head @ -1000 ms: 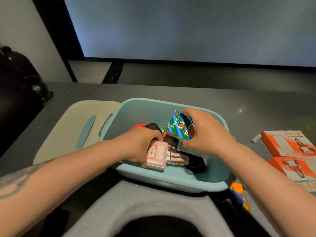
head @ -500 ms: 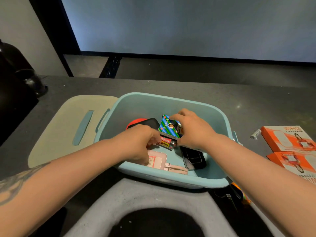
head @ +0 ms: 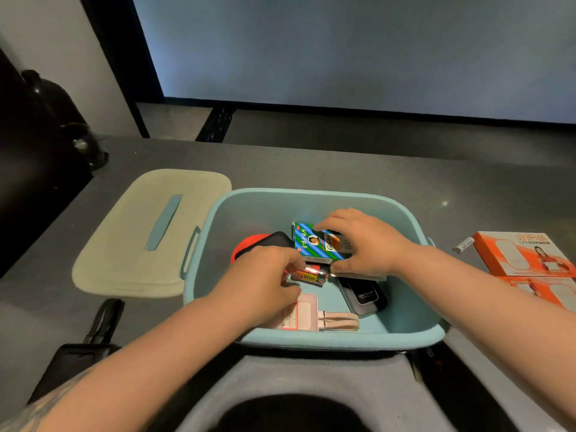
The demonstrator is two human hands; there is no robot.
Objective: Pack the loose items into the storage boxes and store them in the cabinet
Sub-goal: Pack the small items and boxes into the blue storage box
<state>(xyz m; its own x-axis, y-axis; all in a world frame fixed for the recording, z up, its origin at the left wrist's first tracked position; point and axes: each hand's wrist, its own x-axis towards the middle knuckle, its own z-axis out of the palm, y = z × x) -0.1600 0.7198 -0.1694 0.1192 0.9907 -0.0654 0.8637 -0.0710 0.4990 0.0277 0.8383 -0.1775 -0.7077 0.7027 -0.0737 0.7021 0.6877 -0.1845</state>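
Down inside blue box (head: 405, 332), right hand (head: 363, 244) gripping striped packet (head: 314, 243), left hand (head: 265, 279) pinching battery (head: 308, 275) (packing step, let go next).

Light blue storage box (head: 311, 339), open, upright on the dark counter. Its pale lid (head: 149, 232) lies flat beside it, handle slot up.

Inside the box: a green-and-blue striped carton (head: 314, 243), tilted, pinched between the right hand's (head: 364, 244) fingers and thumb. Below the thumb, a red-and-yellow battery (head: 308, 275) lies on its side, its end at the left hand's (head: 265, 282) fingertips. A pink tag with a strap (head: 311, 318) lies flat, partly under the left hand. A black device (head: 363, 296) lies flat just below the right thumb. A black-and-red item (head: 258, 243) sits beyond the left fingers.

Outside: two orange boxes (head: 523, 254) and a small white cylinder (head: 463, 244), well right of the right hand.
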